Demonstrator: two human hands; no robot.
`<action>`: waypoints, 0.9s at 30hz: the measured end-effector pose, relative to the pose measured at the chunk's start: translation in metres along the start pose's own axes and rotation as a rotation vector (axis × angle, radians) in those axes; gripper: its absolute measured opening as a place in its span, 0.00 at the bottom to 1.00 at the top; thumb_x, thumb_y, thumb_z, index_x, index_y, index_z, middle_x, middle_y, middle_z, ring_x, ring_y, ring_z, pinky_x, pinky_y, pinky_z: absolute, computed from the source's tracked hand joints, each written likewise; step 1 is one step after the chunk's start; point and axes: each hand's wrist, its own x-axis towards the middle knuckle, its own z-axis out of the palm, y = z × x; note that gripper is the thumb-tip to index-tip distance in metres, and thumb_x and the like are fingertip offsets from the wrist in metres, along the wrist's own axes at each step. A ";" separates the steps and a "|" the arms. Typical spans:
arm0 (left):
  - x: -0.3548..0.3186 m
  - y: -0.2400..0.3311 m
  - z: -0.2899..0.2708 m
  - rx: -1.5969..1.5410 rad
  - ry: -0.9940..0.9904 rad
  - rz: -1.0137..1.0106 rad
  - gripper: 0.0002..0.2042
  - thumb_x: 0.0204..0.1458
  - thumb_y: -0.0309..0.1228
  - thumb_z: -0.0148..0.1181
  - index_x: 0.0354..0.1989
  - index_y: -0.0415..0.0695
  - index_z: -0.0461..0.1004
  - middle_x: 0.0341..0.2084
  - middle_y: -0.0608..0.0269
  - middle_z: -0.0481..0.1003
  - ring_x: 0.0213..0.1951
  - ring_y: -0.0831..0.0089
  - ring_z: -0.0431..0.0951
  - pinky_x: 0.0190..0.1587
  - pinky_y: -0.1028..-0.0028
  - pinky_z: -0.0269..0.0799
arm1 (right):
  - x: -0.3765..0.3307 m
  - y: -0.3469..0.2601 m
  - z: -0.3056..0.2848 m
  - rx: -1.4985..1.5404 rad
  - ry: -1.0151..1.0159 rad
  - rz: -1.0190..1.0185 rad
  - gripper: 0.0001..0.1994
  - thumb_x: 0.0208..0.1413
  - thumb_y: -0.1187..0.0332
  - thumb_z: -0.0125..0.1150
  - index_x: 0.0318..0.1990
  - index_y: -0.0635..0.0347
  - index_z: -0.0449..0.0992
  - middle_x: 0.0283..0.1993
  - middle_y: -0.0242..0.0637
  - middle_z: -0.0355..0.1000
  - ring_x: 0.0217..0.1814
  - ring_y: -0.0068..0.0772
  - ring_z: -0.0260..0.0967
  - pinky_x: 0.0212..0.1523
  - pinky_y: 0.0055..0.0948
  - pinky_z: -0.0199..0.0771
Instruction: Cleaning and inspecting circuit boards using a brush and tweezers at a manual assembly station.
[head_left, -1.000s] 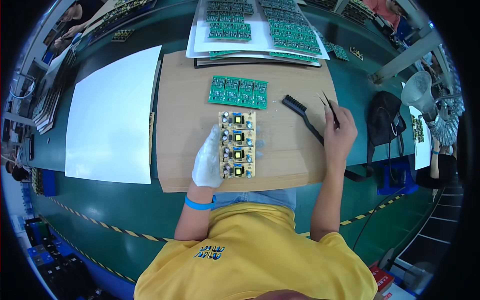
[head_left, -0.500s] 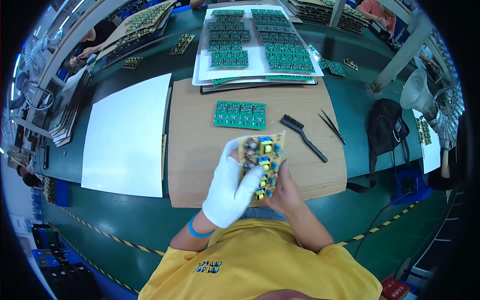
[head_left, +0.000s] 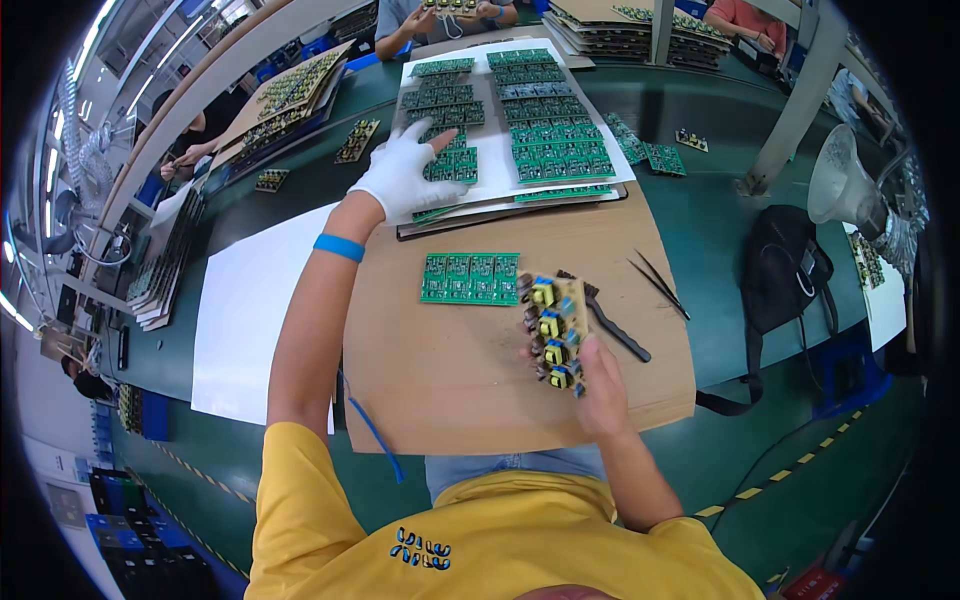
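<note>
The right hand (head_left: 600,385), bare, pinches a tan circuit board strip (head_left: 553,330) carrying yellow components, held up just right of the frame's centre over the brown cardboard mat (head_left: 470,370). The left hand (head_left: 403,172), in a white glove with fingers spread, rests flat on a stack of green board panels (head_left: 510,130) on white sheets in the upper middle. A single green panel (head_left: 470,278) lies on the mat between the hands; a black brush (head_left: 615,325) and tweezers (head_left: 660,285) lie right of the strip on the green tabletop's (head_left: 720,230) mat.

Panel (head_left: 470,278) on board (head_left: 450,370), brush (head_left: 612,325) right, tweezers (head_left: 658,284) farther right
</note>
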 end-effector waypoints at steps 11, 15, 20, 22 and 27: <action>0.016 -0.024 0.028 -0.162 -0.070 0.051 0.41 0.48 0.58 0.67 0.70 0.51 0.67 0.71 0.42 0.59 0.71 0.43 0.60 0.71 0.53 0.58 | 0.164 -0.050 0.007 -1.197 -0.467 -0.217 0.28 0.70 0.50 0.49 0.58 0.69 0.76 0.76 0.71 0.43 0.78 0.61 0.51 0.73 0.46 0.56; 0.017 -0.019 0.023 -0.182 -0.099 0.016 0.41 0.49 0.55 0.67 0.70 0.50 0.66 0.71 0.40 0.59 0.71 0.43 0.60 0.72 0.56 0.58 | 0.179 -0.033 0.002 -1.144 -0.422 -0.095 0.28 0.69 0.49 0.49 0.57 0.67 0.78 0.78 0.72 0.37 0.80 0.61 0.46 0.74 0.45 0.54; 0.031 -0.015 0.019 -0.208 -0.112 0.008 0.40 0.50 0.52 0.68 0.71 0.48 0.66 0.71 0.39 0.59 0.70 0.43 0.61 0.72 0.59 0.58 | 0.179 -0.021 -0.005 -1.229 -0.399 -0.199 0.27 0.69 0.48 0.50 0.54 0.66 0.80 0.79 0.70 0.36 0.78 0.62 0.51 0.74 0.44 0.55; 0.036 -0.016 0.024 -0.202 -0.105 0.014 0.40 0.50 0.54 0.67 0.70 0.47 0.66 0.70 0.40 0.60 0.70 0.44 0.61 0.72 0.58 0.58 | 0.179 -0.020 -0.005 -1.276 -0.396 -0.202 0.27 0.69 0.48 0.50 0.53 0.66 0.81 0.79 0.69 0.35 0.77 0.62 0.52 0.74 0.44 0.56; 0.052 -0.025 0.031 -0.192 -0.078 0.020 0.41 0.50 0.58 0.66 0.69 0.46 0.67 0.69 0.41 0.62 0.70 0.45 0.62 0.72 0.58 0.58 | 0.179 -0.023 -0.006 -1.282 -0.418 -0.198 0.27 0.68 0.48 0.52 0.51 0.67 0.82 0.79 0.69 0.35 0.74 0.64 0.58 0.73 0.43 0.58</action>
